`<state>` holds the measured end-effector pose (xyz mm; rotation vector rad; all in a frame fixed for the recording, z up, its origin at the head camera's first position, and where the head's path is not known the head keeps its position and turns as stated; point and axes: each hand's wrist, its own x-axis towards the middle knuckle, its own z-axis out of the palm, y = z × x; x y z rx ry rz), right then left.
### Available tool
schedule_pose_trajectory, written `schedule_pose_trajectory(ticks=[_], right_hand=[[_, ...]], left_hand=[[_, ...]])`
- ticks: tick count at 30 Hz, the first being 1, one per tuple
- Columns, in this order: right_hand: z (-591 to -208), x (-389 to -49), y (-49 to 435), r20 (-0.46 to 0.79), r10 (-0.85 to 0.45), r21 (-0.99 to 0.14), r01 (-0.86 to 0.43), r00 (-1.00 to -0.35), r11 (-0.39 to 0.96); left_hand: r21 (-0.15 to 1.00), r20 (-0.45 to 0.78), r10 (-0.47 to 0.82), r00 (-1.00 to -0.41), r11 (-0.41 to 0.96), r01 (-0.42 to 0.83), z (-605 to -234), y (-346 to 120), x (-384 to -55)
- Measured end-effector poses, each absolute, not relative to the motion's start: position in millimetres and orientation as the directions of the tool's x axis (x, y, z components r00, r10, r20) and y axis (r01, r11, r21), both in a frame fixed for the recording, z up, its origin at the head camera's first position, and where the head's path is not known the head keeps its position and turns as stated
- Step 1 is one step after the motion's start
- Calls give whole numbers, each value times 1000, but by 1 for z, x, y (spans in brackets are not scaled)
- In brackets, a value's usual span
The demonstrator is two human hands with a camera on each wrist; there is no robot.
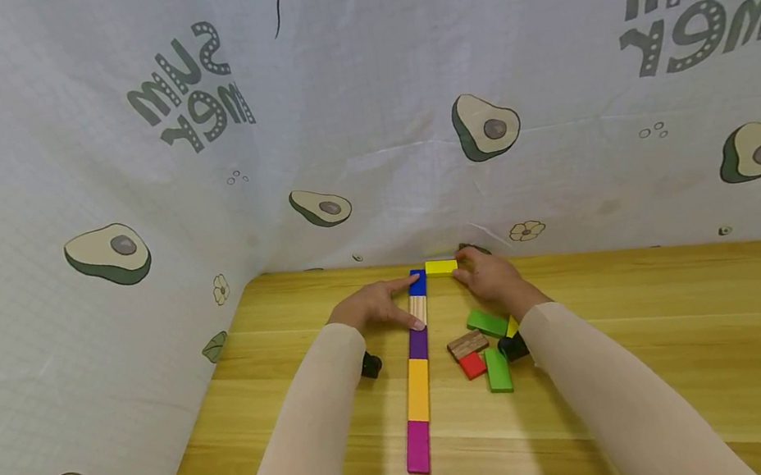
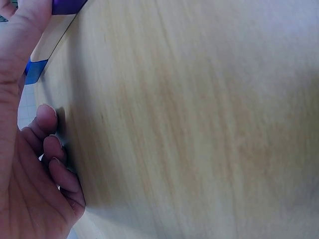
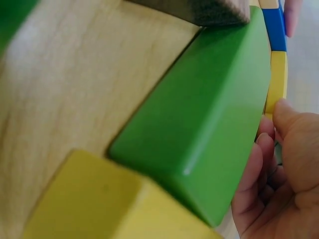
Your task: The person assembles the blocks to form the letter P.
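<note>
A straight row of flat blocks runs away from the person in the head view: magenta block [image 1: 418,447], orange block [image 1: 417,389], purple block [image 1: 418,344], light wood block [image 1: 418,310] and blue block [image 1: 418,283]. My left hand [image 1: 378,304] rests at the row's far end, index fingertip on the blue block, thumb where light wood meets purple. Its other fingers curl loosely in the left wrist view. At the row's far right, a yellow block [image 1: 441,268] lies crosswise near the blue one. My right hand [image 1: 493,279] pinches its right end with thumb and fingers.
Between the arms lie loose blocks: a green block [image 1: 487,323], a dark wood block [image 1: 468,345], a red block [image 1: 472,366], another green block [image 1: 498,371] and a partly hidden yellow block [image 1: 512,326]. An avocado-print cloth [image 1: 371,131] hangs behind the wooden table [image 1: 669,358].
</note>
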<state>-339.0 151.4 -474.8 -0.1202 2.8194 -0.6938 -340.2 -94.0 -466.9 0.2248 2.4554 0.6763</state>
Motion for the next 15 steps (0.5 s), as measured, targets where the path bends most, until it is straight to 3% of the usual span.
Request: schedule_pose_trajectory(ticks=[15], right_hand=[[-477, -327, 165, -200, -236, -649, -52, -951, 759]], left_hand=[[520, -486, 309, -818, 854, 13, -467, -94, -341]])
